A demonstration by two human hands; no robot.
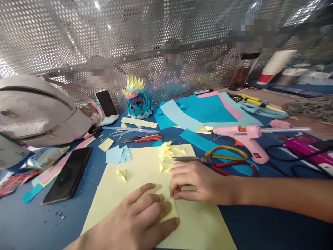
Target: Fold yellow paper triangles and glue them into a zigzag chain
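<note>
- Head view: a small folded piece of pale yellow paper lay on a large pale yellow paper sheet near the front middle of the blue table.
- The right hand had its fingers curled down and pinched onto that small folded piece.
- The left hand lay flat and spread on the sheet, just beside the right hand and holding nothing.
- A heap of folded yellow paper bits sat on the sheet just beyond the right hand.
- Scissors with yellow and red handles lay near the right hand's knuckles, blades towards the heap.
- A pink glue gun lay farther right.
- A black phone lay face up, well to the left.
- A teal and yellow paper flower stood at the back.
</note>
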